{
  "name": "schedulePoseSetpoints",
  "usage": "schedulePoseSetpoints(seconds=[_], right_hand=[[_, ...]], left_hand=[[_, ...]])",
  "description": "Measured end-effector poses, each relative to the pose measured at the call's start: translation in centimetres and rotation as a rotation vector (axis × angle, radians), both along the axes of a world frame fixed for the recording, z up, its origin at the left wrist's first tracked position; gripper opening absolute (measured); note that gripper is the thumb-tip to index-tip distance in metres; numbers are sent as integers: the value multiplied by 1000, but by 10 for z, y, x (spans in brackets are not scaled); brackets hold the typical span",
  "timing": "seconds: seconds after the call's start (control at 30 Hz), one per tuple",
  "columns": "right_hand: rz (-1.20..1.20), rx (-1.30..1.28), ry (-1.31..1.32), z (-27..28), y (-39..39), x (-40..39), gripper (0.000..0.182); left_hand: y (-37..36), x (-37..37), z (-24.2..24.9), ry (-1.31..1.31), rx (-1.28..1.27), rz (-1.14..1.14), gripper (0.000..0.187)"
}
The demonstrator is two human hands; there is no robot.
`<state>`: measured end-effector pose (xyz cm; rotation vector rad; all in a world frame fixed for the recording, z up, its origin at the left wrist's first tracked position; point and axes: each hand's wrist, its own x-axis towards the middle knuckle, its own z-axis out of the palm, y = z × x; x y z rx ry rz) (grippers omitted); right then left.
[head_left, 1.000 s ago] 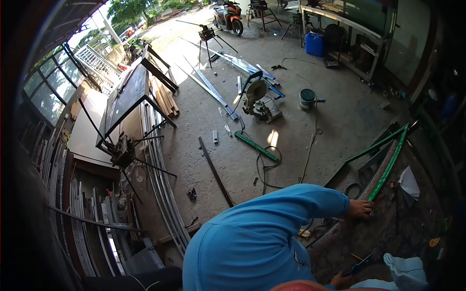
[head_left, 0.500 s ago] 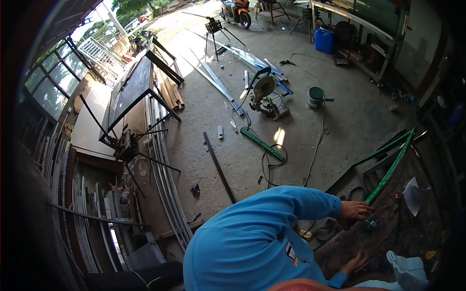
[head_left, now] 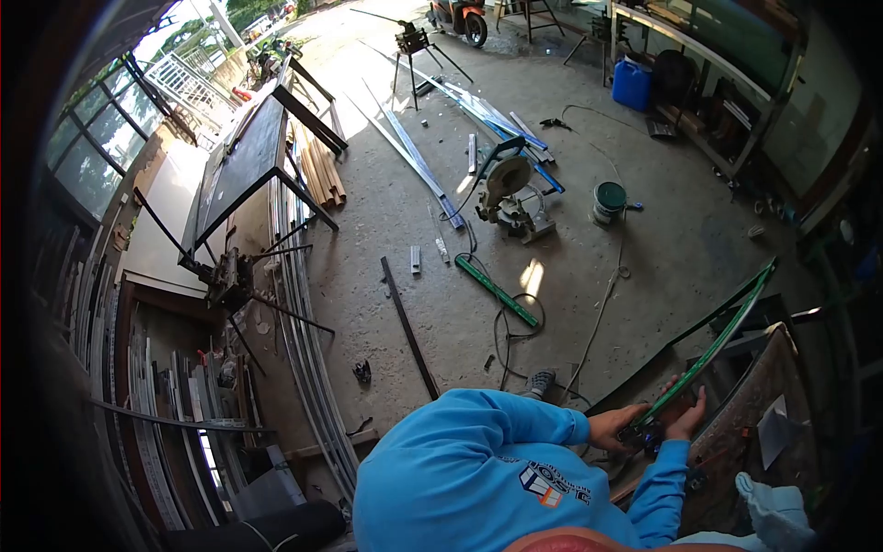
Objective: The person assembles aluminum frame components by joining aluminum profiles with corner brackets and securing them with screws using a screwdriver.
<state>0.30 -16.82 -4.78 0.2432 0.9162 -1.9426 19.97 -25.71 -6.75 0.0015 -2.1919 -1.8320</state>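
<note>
A long green-wrapped bar (head_left: 713, 348) slants from the upper right down to my hands. My left hand (head_left: 614, 427) is closed at its lower end, beside a small dark object (head_left: 649, 439) whose kind I cannot make out. My right hand (head_left: 686, 419) is wrapped round the bar from the other side, with fingertips showing past its far edge. The bar belongs to a frame with a dark lower member (head_left: 644, 363). Just right of my hands is a brown worktop (head_left: 745, 414).
White paper (head_left: 774, 432) and a pale cloth (head_left: 773, 506) lie at the right. A miter saw (head_left: 510, 198), a green-lidded bucket (head_left: 609, 200), another green bar (head_left: 497, 293), a dark bar (head_left: 409, 327) and a looping cable occupy the floor. Metal lengths stand at the left.
My right hand has risen from low over the worktop to the green bar. My left hand has shifted left and slightly down. The bar's lower end has moved left and down with it.
</note>
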Motion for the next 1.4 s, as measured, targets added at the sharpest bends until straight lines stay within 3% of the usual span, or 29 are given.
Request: schedulePoseSetpoints(seconds=[0.13,0.23,0.4,0.47,0.57,0.63,0.73,0.87,0.93,1.07,1.2,1.27,1.33,1.4], right_hand=[[-3,89,50,0,-82,-40,53],[-16,119,161,2,-126,-67,42],[-29,56,320,83,-189,-48,31],[23,-6,331,100,-194,-49,35],[156,-307,360,128,-200,-48,49],[117,-363,325,141,-205,-63,51],[93,-526,268,138,-209,-95,54],[170,-699,204,147,-225,-104,54],[277,-735,242,150,-235,-104,54],[154,-695,188,159,-247,-115,61],[48,-693,10,124,-251,-198,60],[122,-718,5,106,-264,-223,51],[115,-638,2,108,-279,-236,41],[34,-550,-1,97,-290,-260,37]], left_hand=[[-48,-2,-2,20,-31,-74,106],[-91,-10,13,24,26,-99,105],[-171,-3,89,82,95,-128,100],[-194,9,117,139,205,-146,97],[-222,31,157,131,264,-115,89],[-235,43,177,162,328,-77,78],[-262,51,179,183,221,-66,72],[-287,48,185,327,104,201,46],[-299,46,189,351,13,284,42],[-318,43,195,383,-143,427,38],[-330,17,185,350,-181,450,36],[-338,0,179,307,-171,481,36],[-347,-17,174,28,-147,632,37],[-354,-44,177,24,-34,708,36]])
